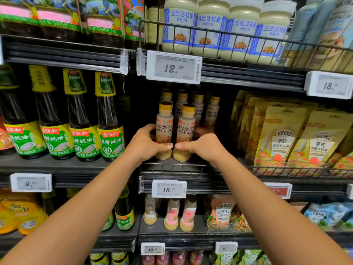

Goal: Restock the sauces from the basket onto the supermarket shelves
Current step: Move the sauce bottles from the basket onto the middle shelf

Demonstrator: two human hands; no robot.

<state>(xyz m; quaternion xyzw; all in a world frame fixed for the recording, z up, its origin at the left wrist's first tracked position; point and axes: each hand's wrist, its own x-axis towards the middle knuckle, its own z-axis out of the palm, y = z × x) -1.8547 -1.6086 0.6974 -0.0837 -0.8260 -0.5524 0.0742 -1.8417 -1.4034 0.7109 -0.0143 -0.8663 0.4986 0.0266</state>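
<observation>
Supermarket aisle, sauces and condiments. Dark metal shelves (63,54) in stacked tiers, each packed with rows of identical goods facing out: oyster sauce bottles (84,119), mayonnaise jars (210,29), Heinz pouches (282,138), small dressing bottles (186,131). Electronic price tags (173,67) clipped to the shelf edges, reading 12.50, 18.90, 9.90. Wire guard rails (298,171) along some shelf fronts.

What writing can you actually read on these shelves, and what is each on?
"12.50": upper price tag
"18.90": middle price tag
"9.90": left price tag
"HEINZ": yellow pouches
"NET CONTENT": dark jars
"丘比沙拉酱": white jars
"丘比沙拉汁": front dressing bottles
Tags' small print: too blurred.
</observation>
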